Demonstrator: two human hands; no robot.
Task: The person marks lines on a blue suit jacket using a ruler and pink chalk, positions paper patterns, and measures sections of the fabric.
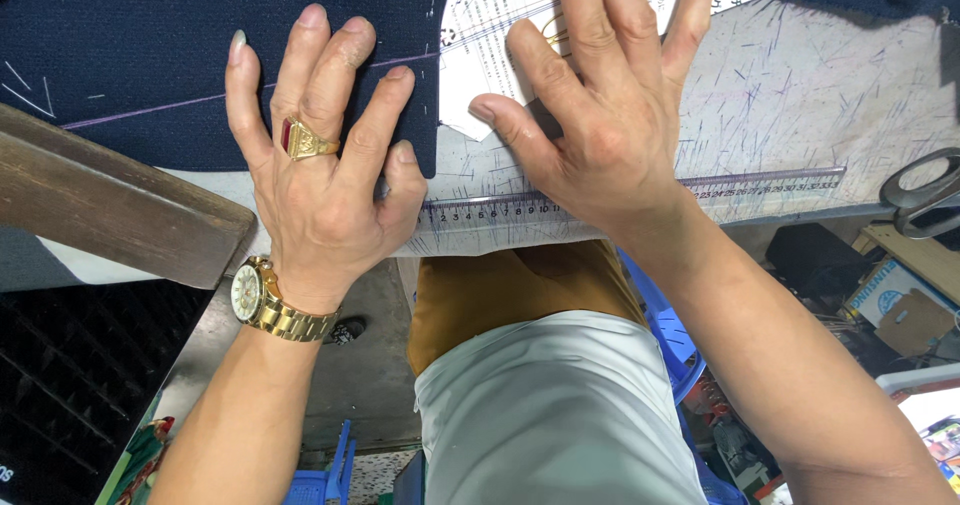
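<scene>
My left hand [315, 155] lies flat with fingers spread on dark navy fabric [150, 55] that carries a faint chalk line. It wears a gold ring with a red stone and a gold wristwatch. My right hand [590, 105] presses down, fingers apart, on a white printed paper pattern [480, 55] and on a clear plastic ruler [760, 185] that runs along the near edge of the white table [800, 95]. Neither hand grips anything.
Scissors [925, 195] rest at the table's right edge. A dark wooden block [110, 200] lies at the left. Below the table edge are a blue plastic stool [660, 315], cardboard boxes [905, 300] and clutter on the floor.
</scene>
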